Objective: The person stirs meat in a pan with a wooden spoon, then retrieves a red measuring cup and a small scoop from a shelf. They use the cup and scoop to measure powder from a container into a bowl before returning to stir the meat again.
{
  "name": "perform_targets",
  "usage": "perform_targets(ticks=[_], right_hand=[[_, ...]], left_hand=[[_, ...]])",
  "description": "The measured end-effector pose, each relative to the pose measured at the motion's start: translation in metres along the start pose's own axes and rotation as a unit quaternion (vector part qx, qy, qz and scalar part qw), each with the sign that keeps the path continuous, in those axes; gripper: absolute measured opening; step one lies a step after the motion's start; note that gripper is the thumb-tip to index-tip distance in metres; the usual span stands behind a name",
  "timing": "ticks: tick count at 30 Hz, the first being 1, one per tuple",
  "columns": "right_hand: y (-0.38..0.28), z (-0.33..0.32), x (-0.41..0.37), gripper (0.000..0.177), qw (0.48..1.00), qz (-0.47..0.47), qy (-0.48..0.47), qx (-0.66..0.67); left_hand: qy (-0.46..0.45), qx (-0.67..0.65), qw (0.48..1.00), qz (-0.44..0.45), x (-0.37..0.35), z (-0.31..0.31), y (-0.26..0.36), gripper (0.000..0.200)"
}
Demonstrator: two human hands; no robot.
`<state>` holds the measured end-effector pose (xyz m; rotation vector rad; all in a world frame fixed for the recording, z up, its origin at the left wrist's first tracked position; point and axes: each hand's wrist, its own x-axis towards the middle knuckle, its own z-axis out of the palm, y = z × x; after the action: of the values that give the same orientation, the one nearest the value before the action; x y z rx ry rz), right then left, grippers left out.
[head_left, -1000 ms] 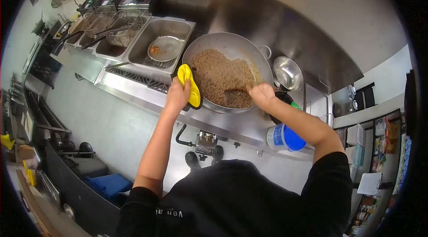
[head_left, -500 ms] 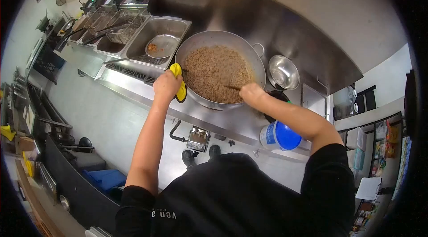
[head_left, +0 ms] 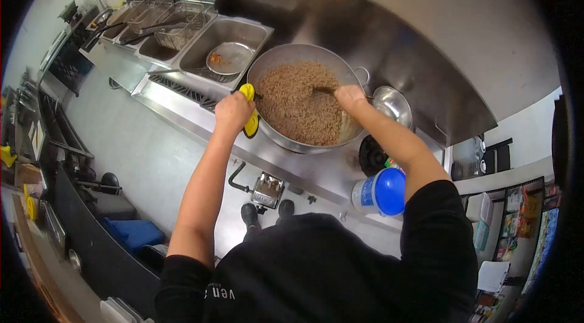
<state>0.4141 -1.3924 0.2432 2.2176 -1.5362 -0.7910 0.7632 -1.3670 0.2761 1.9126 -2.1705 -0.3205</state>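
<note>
A wide metal pan (head_left: 281, 53) full of brown, crumbly minced meat (head_left: 289, 107) sits on the steel counter. At its left edge my left hand (head_left: 233, 112) is closed on a yellow pot holder with dark trim (head_left: 250, 123), against the pan's side; the handle underneath is mostly hidden. Over the pan's right part, my right hand (head_left: 351, 98) is wrapped round a brown stirring utensil (head_left: 322, 89). Its lower end is buried in the mince, so its shape cannot be made out. A loop handle (head_left: 363, 75) sticks out at the pan's far right.
Right of the pan stand a shiny metal bowl (head_left: 394, 104), a black round item (head_left: 371, 156) and a white tub with a blue lid (head_left: 389, 191). On the left are a steel basin with a round strainer (head_left: 236, 58) and fryer baskets (head_left: 182, 24). A steel backsplash (head_left: 389, 49) rises behind.
My right hand has moved away from me, from the pan's near right edge to its far right side, pushing the utensil through the mince. My left hand keeps its grip. The view has shifted slightly.
</note>
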Motion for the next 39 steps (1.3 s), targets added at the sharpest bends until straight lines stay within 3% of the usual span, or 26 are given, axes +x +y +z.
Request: perform_targets(ticks=[2,5,11,13,18,20,22,27,29,33,34,36,39], right_hand=[[0.008,-0.020,-0.023,0.018,0.987,-0.004,-0.090,0.133],[-0.002,-0.042,-0.080,0.019,0.987,0.032,-0.074,0.141],[0.019,-0.130,-0.149,0.017,0.995,0.024,-0.060,0.070],[0.006,-0.142,-0.165,0.015,0.997,-0.048,-0.066,0.009],[-0.054,-0.061,-0.131,0.016,0.998,-0.033,-0.045,0.008],[-0.056,-0.029,-0.098,0.016,0.998,0.058,0.008,-0.002],[-0.049,0.020,-0.046,0.015,0.994,0.073,0.074,-0.022],[-0.027,-0.016,-0.003,0.013,0.999,0.019,0.016,0.031],[-0.032,-0.016,-0.019,0.012,0.999,0.028,0.014,0.022],[-0.036,-0.025,-0.086,0.013,0.992,-0.100,0.058,0.060],[-0.041,-0.033,-0.098,0.013,0.992,-0.098,0.060,0.058],[-0.047,-0.046,-0.110,0.012,0.991,-0.126,-0.043,0.034],[-0.054,-0.058,-0.096,0.014,0.997,-0.077,-0.021,-0.003]], left_hand=[[0.019,0.007,1.000,0.009,0.000,0.002,-0.001,0.041],[0.018,-0.001,1.000,0.006,0.000,0.003,-0.001,0.040],[0.031,-0.018,0.999,0.028,-0.002,0.005,-0.006,0.041],[0.057,0.000,0.998,0.026,-0.002,0.006,-0.003,0.035],[0.053,-0.002,0.998,0.025,-0.004,0.004,-0.001,0.036],[0.025,-0.008,0.999,0.024,-0.001,0.002,-0.003,0.041],[0.025,0.000,0.999,0.025,0.001,0.003,-0.003,0.041],[0.036,0.014,0.999,0.016,0.000,0.007,-0.001,0.038],[0.035,0.015,0.999,0.019,0.001,0.008,-0.002,0.038],[0.054,0.014,0.998,0.038,0.000,0.010,-0.003,0.038],[0.051,0.019,0.998,0.033,0.000,0.009,-0.003,0.037],[0.035,0.002,0.999,0.019,0.001,0.006,-0.002,0.038],[0.036,-0.007,0.999,0.016,-0.001,0.005,-0.004,0.039]])
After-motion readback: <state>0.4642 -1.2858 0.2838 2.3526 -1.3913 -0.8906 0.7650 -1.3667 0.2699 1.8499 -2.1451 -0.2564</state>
